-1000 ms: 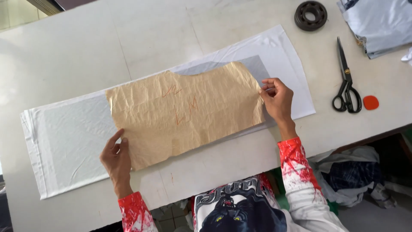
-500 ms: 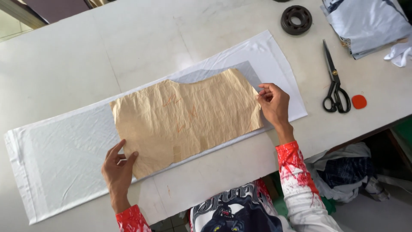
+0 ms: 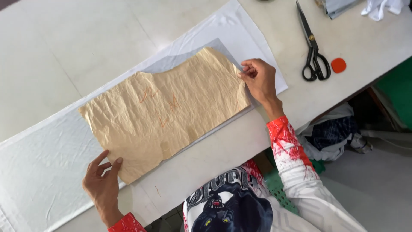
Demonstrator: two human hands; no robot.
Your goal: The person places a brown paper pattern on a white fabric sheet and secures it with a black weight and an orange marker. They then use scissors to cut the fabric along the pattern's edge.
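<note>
The paper pattern lies flat on white cloth spread across the desk, between the two hands. It is tan, heavily creased, cut with a curved notch along its upper edge, and bears a few faint orange marks near its middle.

The right hand reaches in from the lower right, wrist bent, palm down; its fingers are pinched together at the pattern's upper right corner, though whether they grip the paper or the cloth edge beneath it cannot be told. The left hand rests at the pattern's lower left corner, fingers spread and released, fingertips pressing on the paper edge, holding nothing. Both forearms wear white sleeves splashed with red.

A grey layer shows under the pattern just above the right fingers. Well right of the right hand lie black scissors, closed, blades pointing away, and just beside their handles a small orange disc. Beyond these, at the desk's far right corner, sits folded grey fabric.
</note>
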